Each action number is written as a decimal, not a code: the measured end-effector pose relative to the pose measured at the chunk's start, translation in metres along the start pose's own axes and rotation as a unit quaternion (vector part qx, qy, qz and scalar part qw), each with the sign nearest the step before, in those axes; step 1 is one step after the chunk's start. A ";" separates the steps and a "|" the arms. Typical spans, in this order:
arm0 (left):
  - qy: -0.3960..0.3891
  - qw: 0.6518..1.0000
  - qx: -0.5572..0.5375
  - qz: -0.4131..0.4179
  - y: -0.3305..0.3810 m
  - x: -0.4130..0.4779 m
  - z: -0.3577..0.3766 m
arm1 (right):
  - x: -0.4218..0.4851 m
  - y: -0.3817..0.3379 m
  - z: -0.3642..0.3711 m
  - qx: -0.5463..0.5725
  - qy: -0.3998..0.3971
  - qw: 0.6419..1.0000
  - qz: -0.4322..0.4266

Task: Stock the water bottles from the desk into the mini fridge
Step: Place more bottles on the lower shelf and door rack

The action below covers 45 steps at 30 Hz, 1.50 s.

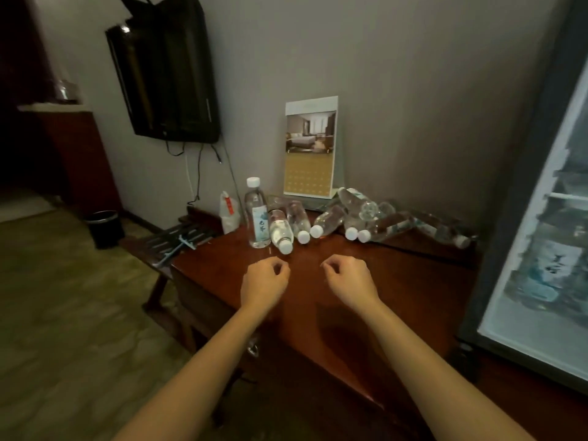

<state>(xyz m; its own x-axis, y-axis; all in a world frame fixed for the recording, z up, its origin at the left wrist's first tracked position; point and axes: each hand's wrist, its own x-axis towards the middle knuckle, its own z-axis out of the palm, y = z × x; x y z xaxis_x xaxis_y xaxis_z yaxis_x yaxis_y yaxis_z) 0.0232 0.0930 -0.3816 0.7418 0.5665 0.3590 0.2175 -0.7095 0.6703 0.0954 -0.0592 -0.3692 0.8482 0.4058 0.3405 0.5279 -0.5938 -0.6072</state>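
Just beyond left hand [264, 279] and right hand [349, 277] lie water bottles [327, 219].

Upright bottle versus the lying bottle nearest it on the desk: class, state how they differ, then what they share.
The upright bottle stands on its base, cap up; the lying bottle rests on its side, cap toward the camera. The upright bottle's label shows dark print; the lying bottle's looks plain white. Both are clear with white caps.

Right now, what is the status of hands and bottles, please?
Left hand and right hand empty, fingers loosely curled. One upright bottle; lying bottles heaped on desk. Nothing between hands and bottles.
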 end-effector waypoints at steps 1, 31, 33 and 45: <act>-0.009 1.000 0.000 -0.020 -0.010 0.009 -0.001 | 0.010 -0.001 0.010 -0.013 -0.018 1.000 0.006; -0.046 0.938 -0.309 -0.149 -0.065 0.170 0.029 | 0.084 0.007 0.095 -0.187 -0.140 0.967 -0.098; -0.050 0.948 -0.283 -0.136 -0.065 0.171 0.027 | 0.084 0.009 0.094 -0.181 -0.140 0.969 -0.093; -0.044 0.970 -0.231 -0.065 -0.091 0.132 0.012 | 0.084 0.005 0.089 -0.219 -0.154 0.958 -0.102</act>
<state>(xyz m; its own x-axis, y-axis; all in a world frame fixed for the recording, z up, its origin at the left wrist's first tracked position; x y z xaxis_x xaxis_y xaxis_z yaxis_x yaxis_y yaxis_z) 0.1088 0.2270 -0.4034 0.7825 0.5867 0.2084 0.0213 -0.3597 0.9328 0.1652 0.0342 -0.4074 0.7075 0.6902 0.1519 0.7066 -0.6872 -0.1686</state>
